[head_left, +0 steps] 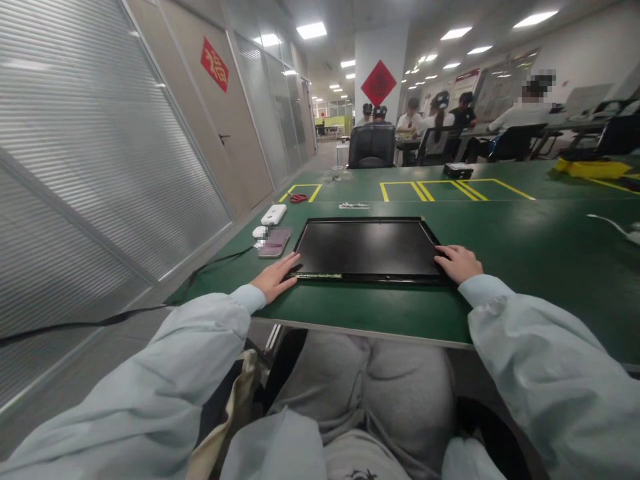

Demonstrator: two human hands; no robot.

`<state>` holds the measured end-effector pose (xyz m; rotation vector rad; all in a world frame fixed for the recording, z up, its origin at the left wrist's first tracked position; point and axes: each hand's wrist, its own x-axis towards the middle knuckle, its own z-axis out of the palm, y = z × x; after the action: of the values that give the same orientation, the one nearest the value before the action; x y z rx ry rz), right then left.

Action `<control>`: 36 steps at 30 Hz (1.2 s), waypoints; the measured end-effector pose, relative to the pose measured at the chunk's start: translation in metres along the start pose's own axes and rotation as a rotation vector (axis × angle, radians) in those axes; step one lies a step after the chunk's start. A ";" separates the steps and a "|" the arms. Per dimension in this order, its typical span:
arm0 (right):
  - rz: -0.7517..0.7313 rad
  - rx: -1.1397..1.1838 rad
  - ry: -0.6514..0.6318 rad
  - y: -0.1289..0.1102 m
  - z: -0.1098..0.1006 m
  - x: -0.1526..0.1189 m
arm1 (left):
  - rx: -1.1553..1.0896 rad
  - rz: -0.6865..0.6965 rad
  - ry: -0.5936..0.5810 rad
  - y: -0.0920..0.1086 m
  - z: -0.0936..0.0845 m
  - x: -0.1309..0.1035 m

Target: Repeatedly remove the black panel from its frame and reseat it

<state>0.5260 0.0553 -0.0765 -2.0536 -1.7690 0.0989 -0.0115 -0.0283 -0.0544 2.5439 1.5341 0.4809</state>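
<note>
A flat black monitor screen panel (367, 247) lies face up on the green table in front of me, its glossy dark frame around it. A greenish strip shows along the left part of its near edge. My left hand (277, 277) rests at the panel's near left corner, fingers stretched onto the frame and thumb apart. At the right edge, my right hand (460, 263) lies with its fingertips over the frame and its fingers extended. Neither hand is closed around the panel.
Left of the panel are a phone-like flat object (275, 243), a white device (274, 214) and a black strap (215, 259). Beyond lie red-handled scissors (299, 198), small white pieces (354, 206), a black box (458, 171) and a yellow item (593, 167). People sit farther back.
</note>
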 end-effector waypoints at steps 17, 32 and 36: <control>-0.106 -0.035 -0.019 0.011 0.004 -0.010 | -0.069 -0.062 0.062 -0.004 -0.007 0.000; 0.007 0.311 0.038 0.039 -0.006 -0.018 | 0.098 -0.346 0.063 -0.100 -0.045 0.096; 0.055 0.311 0.040 0.032 -0.009 -0.012 | 0.090 -0.327 0.183 -0.100 -0.047 0.071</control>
<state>0.5568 0.0386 -0.0822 -1.8663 -1.5621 0.3257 -0.0799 0.0789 -0.0232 2.2955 2.0310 0.6250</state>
